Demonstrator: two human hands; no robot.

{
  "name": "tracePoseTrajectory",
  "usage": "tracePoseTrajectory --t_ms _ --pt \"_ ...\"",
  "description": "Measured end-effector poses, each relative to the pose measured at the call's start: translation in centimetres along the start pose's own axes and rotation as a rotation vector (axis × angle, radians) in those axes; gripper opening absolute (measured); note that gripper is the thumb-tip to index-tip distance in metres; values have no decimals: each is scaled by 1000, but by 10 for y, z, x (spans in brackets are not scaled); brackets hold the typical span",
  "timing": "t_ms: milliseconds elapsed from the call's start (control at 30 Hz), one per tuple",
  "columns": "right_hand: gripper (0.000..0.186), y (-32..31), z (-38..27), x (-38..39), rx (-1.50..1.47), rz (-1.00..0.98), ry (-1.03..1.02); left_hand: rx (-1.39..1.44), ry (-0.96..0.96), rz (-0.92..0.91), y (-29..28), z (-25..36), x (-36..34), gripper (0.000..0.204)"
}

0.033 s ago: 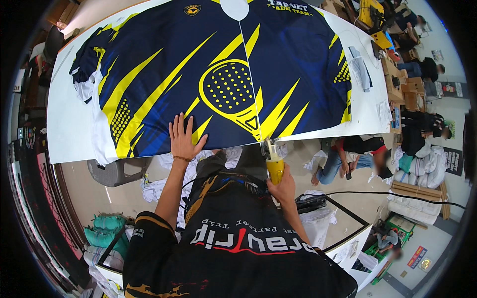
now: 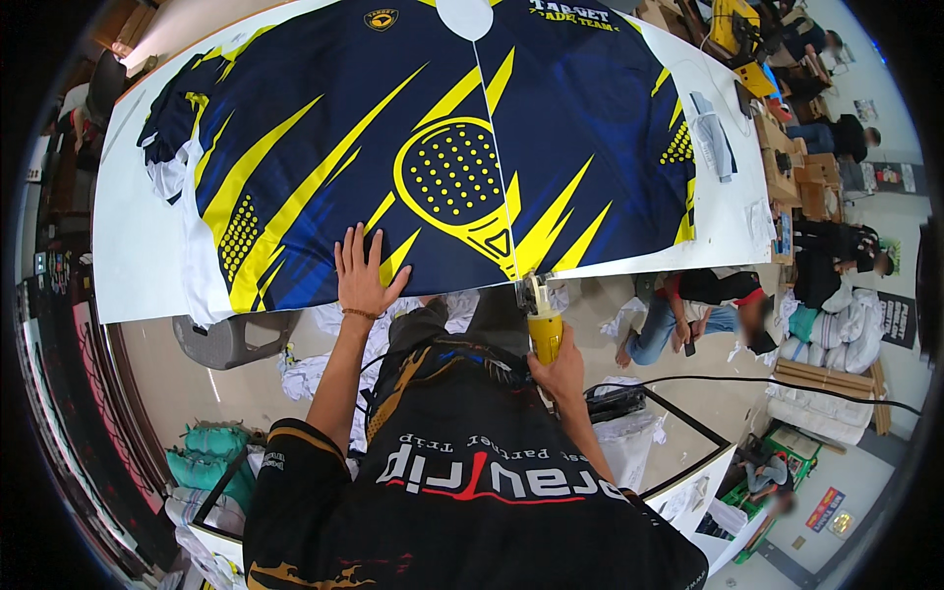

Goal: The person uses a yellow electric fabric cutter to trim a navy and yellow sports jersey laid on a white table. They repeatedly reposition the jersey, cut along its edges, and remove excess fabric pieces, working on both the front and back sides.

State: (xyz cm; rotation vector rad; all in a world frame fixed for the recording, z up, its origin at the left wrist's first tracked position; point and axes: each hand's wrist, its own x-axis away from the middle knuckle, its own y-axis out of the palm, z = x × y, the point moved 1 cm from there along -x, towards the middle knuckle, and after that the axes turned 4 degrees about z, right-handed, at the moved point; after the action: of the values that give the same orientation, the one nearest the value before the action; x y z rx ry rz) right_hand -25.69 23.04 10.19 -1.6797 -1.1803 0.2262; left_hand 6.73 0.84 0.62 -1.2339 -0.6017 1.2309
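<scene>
Fabric point(image 2: 364, 167) is lying spread out flat on the white table point(image 2: 123, 261) before you, its near edge running along the table's front edge. It is showing deep navy with bluer shading, jagged yellow streaks and a yellow-outlined racket print point(image 2: 450, 169) full of dots. Smaller dotted patches are marking both sides, and a thin pale line is dividing the cloth from a rounded white gap at the far edge down to the near one. White cloth point(image 2: 205, 251) is hanging at its left end.

Your left hand point(image 2: 368, 279) is resting palm down on the fabric, fingers extended and slightly spread, gripping nothing. Your right hand point(image 2: 559, 368) is curling closed around the handle of a yellow power tool point(image 2: 544, 334), whose head is sitting at the foot of that pale line. Compared with the earlier frame, both hands, the tool and the fabric are keeping their places; you are making no visible shift.
</scene>
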Motion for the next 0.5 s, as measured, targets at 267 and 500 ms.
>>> tracePoseTrajectory --t_ms 267,500 --pt "78 3 -9 -18 -3 46 -44 13 -20 4 2 0 -8 80" --pt "78 2 -14 -22 10 14 -7 17 -13 8 1 2 -7 81"
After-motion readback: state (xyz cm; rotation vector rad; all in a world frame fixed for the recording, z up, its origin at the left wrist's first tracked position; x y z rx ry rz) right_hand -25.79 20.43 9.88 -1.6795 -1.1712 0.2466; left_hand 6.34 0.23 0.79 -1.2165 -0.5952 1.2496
